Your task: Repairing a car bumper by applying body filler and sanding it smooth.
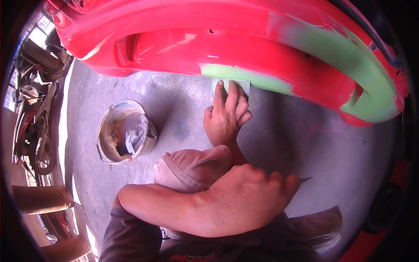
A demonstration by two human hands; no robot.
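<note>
A glossy red car bumper (174,48) spans the far side, with pale green patches (244,75) on its lower edge and right end. My right hand (227,113) presses a thin, pale rectangular sheet (245,87) against the bumper's lower edge at the green patch, fingertips flat on it and thumb out to the left. Whether the sheet is sandpaper or a stiff pad I cannot tell. Across my lap lies my left forearm, and my left hand (257,190) is closed. A thin dark pointed piece (306,179) sticks out beyond its fingers; the rest is hidden.
A dirty pale bucket (150,139) with greyish liquid and some pieces in it stands on the concrete floor (179,118) to the left. My bent knee (192,168) rises near my forearms. Motorcycle parts (37,122) and brown cylinders (43,199) line the left side.
</note>
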